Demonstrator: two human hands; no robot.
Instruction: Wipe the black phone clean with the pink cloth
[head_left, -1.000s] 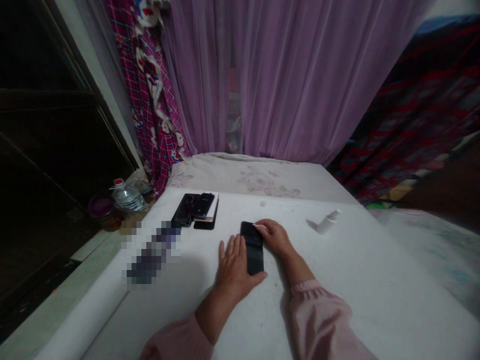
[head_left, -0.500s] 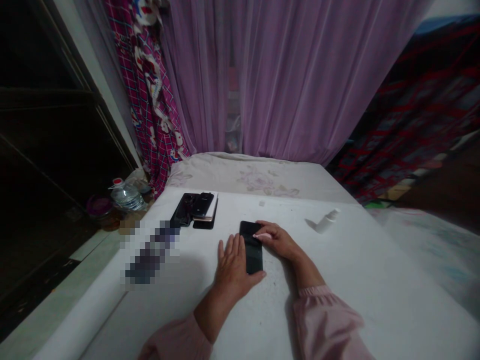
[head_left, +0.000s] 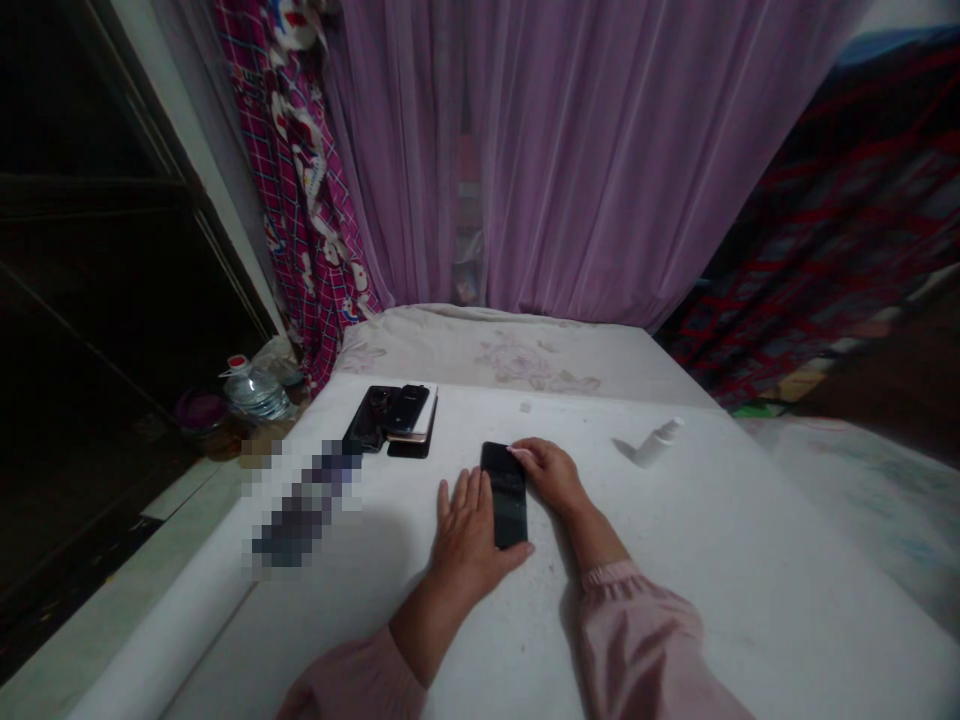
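A dark smartphone [head_left: 510, 505] lies flat on the white-covered surface, its screen facing up. My left hand [head_left: 466, 530] braces it, with fairly straight fingers along the left edge and the thumb across the lower end. At the phone's upper right corner, my right hand [head_left: 553, 478] is closed in a pinch. A small bit of pink cloth [head_left: 513, 450] shows at its fingertips; the rest of the cloth is hidden by the hand.
Back left is a group of phones, with a small black phone [head_left: 409, 410] on top. A blurred-out object [head_left: 307, 505] lies at the left edge. A white spray bottle [head_left: 660, 443] lies to the right. Purple curtains [head_left: 585, 160] hang behind; a water bottle [head_left: 255, 390] stands left.
My right hand has shifted slightly up and left to the phone's top right corner, and less of the pink cloth shows. My left hand and the phone have stayed in place.
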